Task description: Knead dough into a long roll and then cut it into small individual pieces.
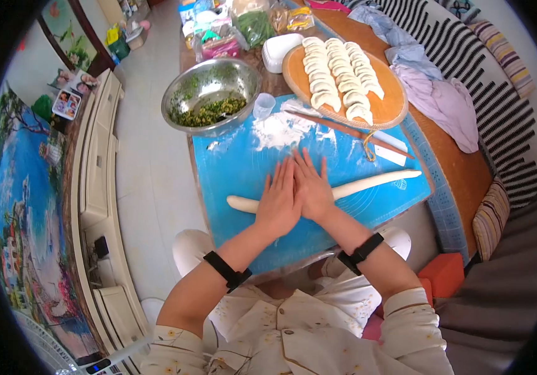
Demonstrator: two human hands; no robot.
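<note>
A long rope of white dough (376,183) lies across the blue silicone mat (221,164), its two ends showing on either side of my hands. My left hand (278,201) rests flat over the rope's middle, fingers stretched away from me. Beside it, my right hand (313,190) is also laid flat on the dough, and the two touch along their inner edges. Neither hand grips anything; the stretch of dough beneath them is hidden. Beyond the fingertips, a patch of white flour (282,129) is spread over the mat.
A steel bowl (174,93) holds chopped green filling. Rows of dumplings (322,84) sit on a round wooden board (390,105). A slim wooden rolling pin (343,130) lies near a white scraper (392,150). A small plastic cup (264,106) and a white container (280,51) stand close by.
</note>
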